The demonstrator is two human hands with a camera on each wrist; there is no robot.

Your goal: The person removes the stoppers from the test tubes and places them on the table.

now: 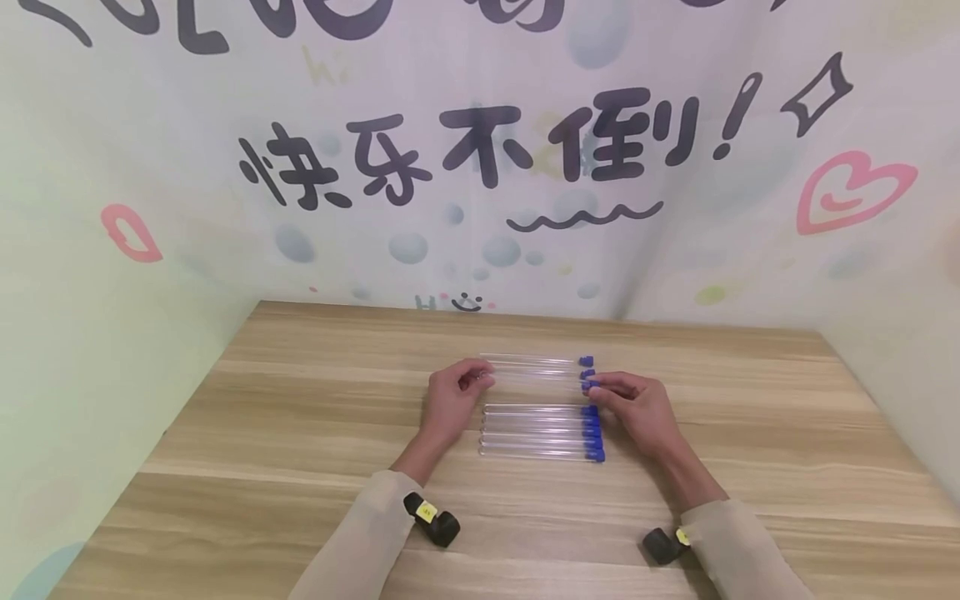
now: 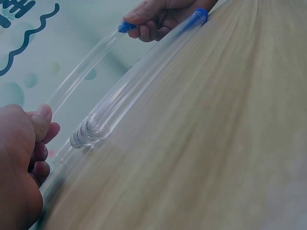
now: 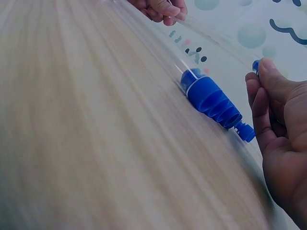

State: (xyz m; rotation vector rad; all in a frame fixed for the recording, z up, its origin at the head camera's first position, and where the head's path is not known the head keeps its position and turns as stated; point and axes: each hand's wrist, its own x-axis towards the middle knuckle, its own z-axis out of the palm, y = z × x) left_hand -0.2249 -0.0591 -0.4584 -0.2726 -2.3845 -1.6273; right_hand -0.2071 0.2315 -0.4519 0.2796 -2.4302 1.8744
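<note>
A clear test tube (image 2: 86, 68) with a blue cap (image 2: 125, 27) is held between both hands, raised above the table in the wrist views. My left hand (image 1: 452, 402) pinches its rounded end between thumb and fingers. At the other end my right hand (image 1: 643, 414) pinches the blue cap. Nearer to me, several capped test tubes (image 1: 534, 432) lie side by side in a row, their blue caps (image 3: 211, 98) toward the right. Beyond the held tube, a couple more test tubes (image 1: 528, 359) lie on the table, caps also to the right.
The wood-grain table (image 1: 285, 433) extends around the tubes on all sides. A white printed backdrop (image 1: 450, 250) with dark lettering rises behind its far edge. Small black devices, a left one (image 1: 433, 518) and a right one (image 1: 663, 546), are strapped at the wrists.
</note>
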